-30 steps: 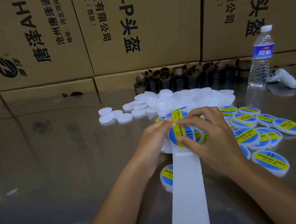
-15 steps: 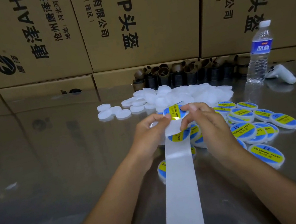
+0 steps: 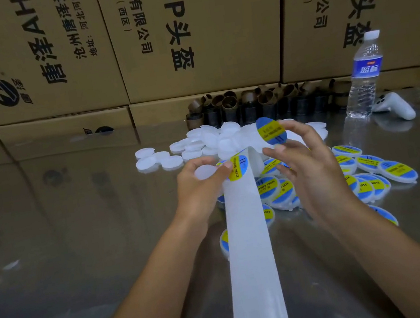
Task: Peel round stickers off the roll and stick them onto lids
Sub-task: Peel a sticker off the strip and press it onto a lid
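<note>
Blue-yellow sticker [image 3: 271, 130] pinched by right hand [image 3: 312, 170], clear of backing strip [image 3: 249, 248], ready for placing; left hand [image 3: 197, 191] gripped blank lid [image 3: 204, 172] plus strip.

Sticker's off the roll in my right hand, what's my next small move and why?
Probably carry the right hand across and lay the peeled sticker onto the blank white lid held in the left hand. The sticker hangs free of the backing strip, pinched at its edge, and that lid's face shows no label yet.
</note>
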The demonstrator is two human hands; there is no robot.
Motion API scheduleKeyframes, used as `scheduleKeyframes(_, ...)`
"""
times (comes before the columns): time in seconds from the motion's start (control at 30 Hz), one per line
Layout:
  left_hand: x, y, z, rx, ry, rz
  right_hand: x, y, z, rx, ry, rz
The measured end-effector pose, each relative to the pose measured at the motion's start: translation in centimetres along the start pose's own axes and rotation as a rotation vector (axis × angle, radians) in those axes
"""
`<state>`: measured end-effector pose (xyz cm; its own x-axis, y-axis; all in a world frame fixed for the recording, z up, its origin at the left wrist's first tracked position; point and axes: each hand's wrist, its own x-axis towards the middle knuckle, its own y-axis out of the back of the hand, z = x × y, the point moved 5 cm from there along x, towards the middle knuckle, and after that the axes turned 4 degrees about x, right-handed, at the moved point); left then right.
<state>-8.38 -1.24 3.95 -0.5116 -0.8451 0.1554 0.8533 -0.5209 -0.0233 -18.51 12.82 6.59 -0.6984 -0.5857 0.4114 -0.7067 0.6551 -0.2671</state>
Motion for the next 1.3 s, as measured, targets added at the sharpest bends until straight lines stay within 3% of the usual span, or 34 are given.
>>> scheduleKeyframes(0.1,0.2,0.9,0.3,-0.019,0.003,0.129,-0.1,-0.2,-0.2,-0.027,0.068,-0.03)
scheduleKeyframes(0.2,0.5,1.3,0.7,-0.217,0.025,0.159,-0.1,-0.4,-0.4,-0.08,0.104,-0.049)
scheduleKeyframes(0.3,0.0,0.1,1.3,-0.602,0.105,-0.074,-0.1,-0.5,-0.6,-0.105,0.127,-0.057)
scheduleKeyframes(0.37,-0.6,-1.0,1.6,-0.724,0.177,-0.253,0.0,-0.5,-0.7,-0.104,0.129,-0.064)
scheduleKeyframes(0.63,-1.8,-2.9,1.2,-0.426,0.23,-0.52,-0.8,-2.0,-1.4,-0.189,0.245,-0.185)
scheduleKeyframes(0.97,-2.2,-3.6,1.0,-0.363,0.215,-0.595,-1.8,-3.0,-0.6,-0.62,0.329,-0.343)
scheduleKeyframes(1.3,-2.3,-3.9,0.8,-0.329,0.212,-0.65,-1.6,-2.7,-0.3,-0.664,0.324,-0.343)
